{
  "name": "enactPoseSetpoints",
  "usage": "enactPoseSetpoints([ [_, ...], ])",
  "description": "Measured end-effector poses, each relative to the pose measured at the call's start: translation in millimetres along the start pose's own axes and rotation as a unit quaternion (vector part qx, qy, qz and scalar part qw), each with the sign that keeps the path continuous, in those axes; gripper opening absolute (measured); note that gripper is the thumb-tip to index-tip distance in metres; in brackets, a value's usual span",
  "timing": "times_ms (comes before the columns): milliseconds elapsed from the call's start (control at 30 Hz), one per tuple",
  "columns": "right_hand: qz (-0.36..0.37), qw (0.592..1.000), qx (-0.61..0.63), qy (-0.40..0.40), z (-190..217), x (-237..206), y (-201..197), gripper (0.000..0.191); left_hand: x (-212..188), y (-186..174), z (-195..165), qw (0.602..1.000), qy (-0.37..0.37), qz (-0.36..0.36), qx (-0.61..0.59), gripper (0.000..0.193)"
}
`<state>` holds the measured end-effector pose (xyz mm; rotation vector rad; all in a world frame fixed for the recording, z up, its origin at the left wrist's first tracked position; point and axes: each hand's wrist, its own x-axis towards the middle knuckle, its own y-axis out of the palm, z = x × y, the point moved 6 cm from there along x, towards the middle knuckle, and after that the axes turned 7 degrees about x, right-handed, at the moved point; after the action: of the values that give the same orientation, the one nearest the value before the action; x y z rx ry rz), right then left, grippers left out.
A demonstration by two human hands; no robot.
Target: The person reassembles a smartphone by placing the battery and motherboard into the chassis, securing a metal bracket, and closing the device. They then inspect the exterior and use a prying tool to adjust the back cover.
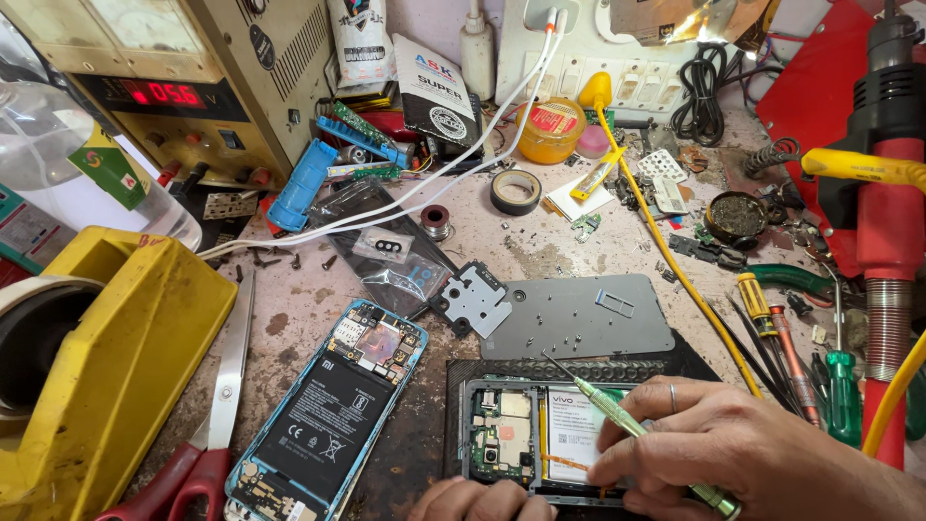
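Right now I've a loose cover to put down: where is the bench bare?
Bare bench lies between tape roll and grey plate; a smaller patch lies between scissors and blue phone. Right of the yellow cable it's crowded with tools.

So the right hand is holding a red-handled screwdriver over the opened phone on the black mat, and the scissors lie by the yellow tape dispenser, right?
Not quite. In the head view, the screwdriver in the right hand has a pale green, see-through handle, not red. The rest holds: it is over the opened phone on the black mat, and the scissors lie by the yellow tape dispenser.
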<state>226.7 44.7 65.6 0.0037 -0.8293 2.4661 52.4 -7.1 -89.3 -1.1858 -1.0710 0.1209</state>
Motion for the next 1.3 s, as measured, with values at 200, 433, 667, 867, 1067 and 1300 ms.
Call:
enactPoseSetpoints([
  [200, 0.009, 1.0, -0.013, 0.007, -2.6, -1.0, 1.3, 0.03, 3.9, -13.8, 14.5, 0.998, -0.028, -0.028, 0.048, 0.024],
  [433, 0.011, 0.999, -0.028, 0.029, -7.9, -4.6, 2.1, 0.02, 11.0, -21.9, 15.4, 0.997, -0.066, -0.026, 0.019, 0.022],
  [667, -0.003, 0.999, -0.038, 0.003, -5.7, -3.3, 0.3, 0.029, 9.4, -21.6, 18.8, 0.997, -0.063, -0.031, 0.031, 0.026],
  [867, -0.01, 0.999, -0.033, -0.011, -3.9, -2.9, 0.8, 0.029, 10.9, -30.2, 21.7, 0.995, -0.078, -0.052, 0.024, 0.028],
  [1067, -0.004, 0.999, -0.033, -0.012, -4.7, -3.5, 1.5, 0.023, 19.0, -36.9, 9.9, 0.99, -0.101, -0.074, 0.07, 0.024],
  [1300, 0.011, 0.998, -0.029, 0.056, -12.7, -6.3, 4.9, 0.017, 24.8, -32.1, 4.2, 0.984, -0.122, -0.096, 0.086, 0.018],
])
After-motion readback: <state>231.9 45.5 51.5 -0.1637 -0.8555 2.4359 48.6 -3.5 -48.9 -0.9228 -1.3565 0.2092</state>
